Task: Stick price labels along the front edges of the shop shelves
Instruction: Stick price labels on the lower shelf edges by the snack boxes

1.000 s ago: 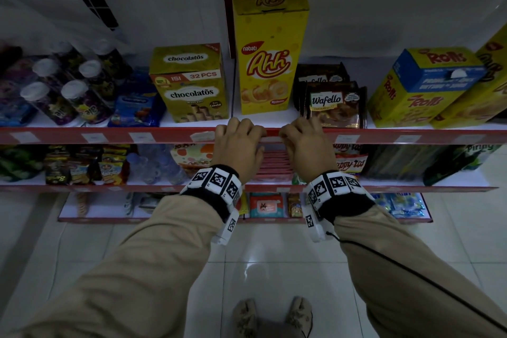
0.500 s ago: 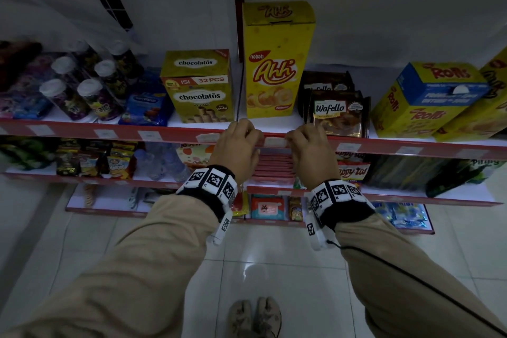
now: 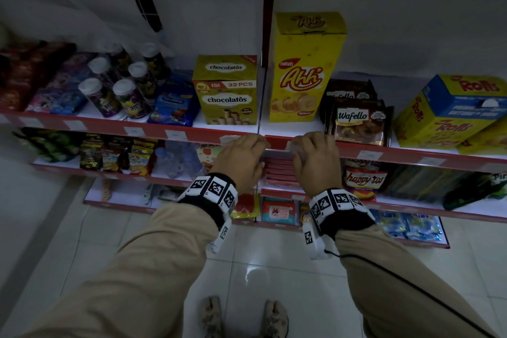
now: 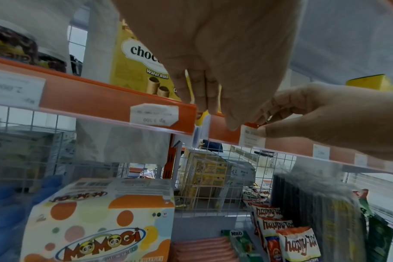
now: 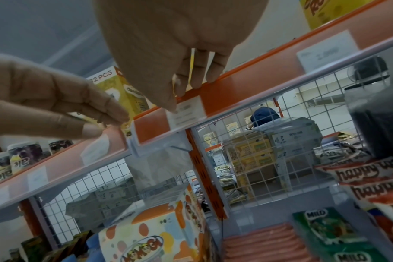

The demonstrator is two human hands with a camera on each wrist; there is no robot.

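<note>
1. Far L, top shelf (image 3: 90, 114): red and purple snack bags lying flat; count unclear, too dark.
2. Next R: 6 white-capped tubs (image 3: 123, 88) in 2 rows, upright, tilted by lens.
3. 1 blue pouch (image 3: 175, 101) beside tubs, then 1 chocolatos box (image 3: 227, 90), "32 PCS", upright, near shelf end.
4. Red front strip (image 3: 153, 129) of L shelf: 5 white price labels visible, incl. 1 part-hidden by L hand; print unreadable in head view.
5. Left hand (image 3: 241, 162): fingers together, curled over top of strip at the shelf joint; holds nothing seen. In L wrist view fingertips rest just R of label "Rp 3.500" (image 4: 154, 115).
6. Right hand (image 3: 315, 162): pinching the price label (image 5: 186, 110) against strip of R shelf, thumb on label face, fingers over strip's top lip. Label sits at L end of R strip, just past joint.
7. R shelf: 1 tall Ahh box (image 3: 304, 68), 2 Wafello packs (image 3: 359, 121) one behind other, 1 Rolls box (image 3: 452, 110); further yellow box at edge, cut off.
8. R strip (image 3: 411, 156): 3 more labels past R hand.
9. Shelf below: chip bags L, 1 Momogi box (image 4: 101, 221), Milo sachets, happy tos bags (image 3: 362, 178); counts unclear.
</note>
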